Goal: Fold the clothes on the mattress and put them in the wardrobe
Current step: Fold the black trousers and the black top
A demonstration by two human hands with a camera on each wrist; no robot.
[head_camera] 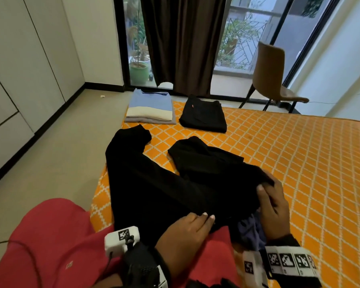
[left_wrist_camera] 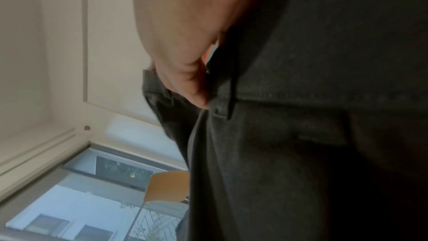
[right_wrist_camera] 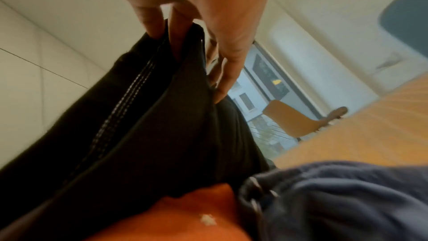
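Black trousers point(head_camera: 154, 183) lie spread on the orange mattress point(head_camera: 299, 163), legs pointing away from me, one leg hanging past the left edge. My left hand point(head_camera: 191, 223) grips the waistband near my lap; the left wrist view shows its fingers point(left_wrist_camera: 185, 80) curled into the waistband of the trousers point(left_wrist_camera: 301, 135). My right hand point(head_camera: 272, 196) pinches the other side of the waistband, and in the right wrist view its fingers point(right_wrist_camera: 176, 39) hook into the black fabric point(right_wrist_camera: 150, 125). A dark blue garment point(head_camera: 252, 231) lies bunched under my right wrist.
A folded blue-and-cream stack point(head_camera: 150, 109) and folded black trousers point(head_camera: 204, 117) rest at the mattress's far edge. White wardrobe doors point(head_camera: 19, 80) line the left wall. A brown chair point(head_camera: 272, 80) stands by the glass door and dark curtain point(head_camera: 183, 42).
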